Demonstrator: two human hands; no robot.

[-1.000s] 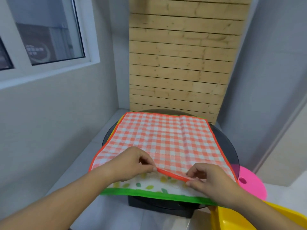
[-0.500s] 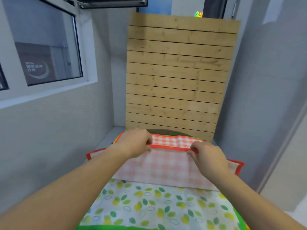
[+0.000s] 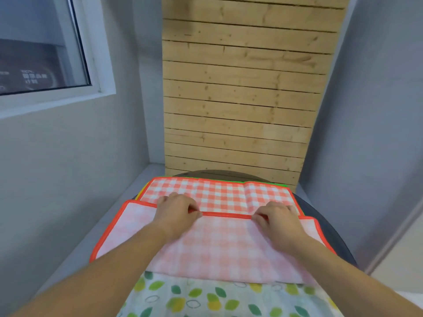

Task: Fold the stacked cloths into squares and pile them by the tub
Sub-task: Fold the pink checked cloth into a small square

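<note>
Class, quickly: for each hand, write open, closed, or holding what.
Left hand: closed, pinching the red hem of the checked cloth.
Right hand: closed, pinching the same hem.

Soft, even light filled the room, fairly bright, with no hard shadows; only a faint shade lay on the checked cloth (image 3: 219, 195) beside the forearms (image 3: 109, 268). The window (image 3: 41, 53) showed dark glass with dim, smeared lettering and no glare. The wide lens bowed the walls (image 3: 57, 179) and the wooden panel (image 3: 247, 88) outward toward the frame edges. The leaf-print cloth (image 3: 206, 296) at the bottom looked soft and blurred.
</note>
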